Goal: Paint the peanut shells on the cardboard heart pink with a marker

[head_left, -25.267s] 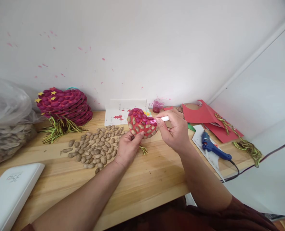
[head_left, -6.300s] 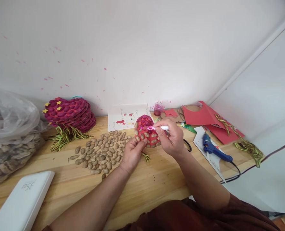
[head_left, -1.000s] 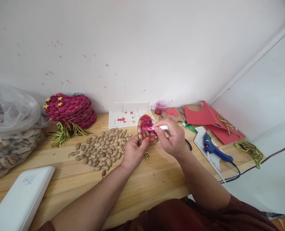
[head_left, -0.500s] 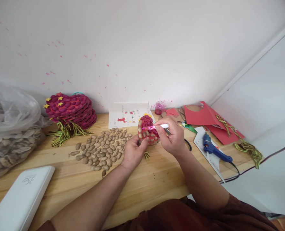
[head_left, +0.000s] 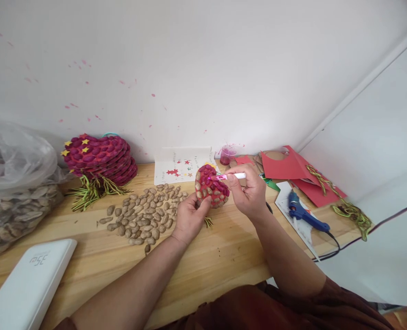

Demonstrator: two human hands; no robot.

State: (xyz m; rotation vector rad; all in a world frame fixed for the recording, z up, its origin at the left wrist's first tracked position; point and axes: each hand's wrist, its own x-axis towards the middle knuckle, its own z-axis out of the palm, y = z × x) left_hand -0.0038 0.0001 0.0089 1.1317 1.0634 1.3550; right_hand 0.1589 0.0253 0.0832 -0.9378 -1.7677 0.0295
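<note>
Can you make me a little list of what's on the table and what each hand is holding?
left hand: holds the red shell-covered piece from below
right hand: holds a white-handled brush, its pink tip at the piece
beside the left hand: loose peanut shells
back left: stack of dark red pieces
right side: blue glue gun, red paper
surface: wooden table

Loose peanut shells (head_left: 143, 217) lie spread on a wooden table (head_left: 217, 256). To their left sit a stack of crimson shell-covered hearts (head_left: 98, 156) and a plastic bag of shells (head_left: 13, 192). Nearer the camera is a white box (head_left: 27, 284). To the right are a blue glue gun (head_left: 304, 213) and red paper (head_left: 292, 167), and behind lies a star-printed sheet (head_left: 179, 162).
</note>
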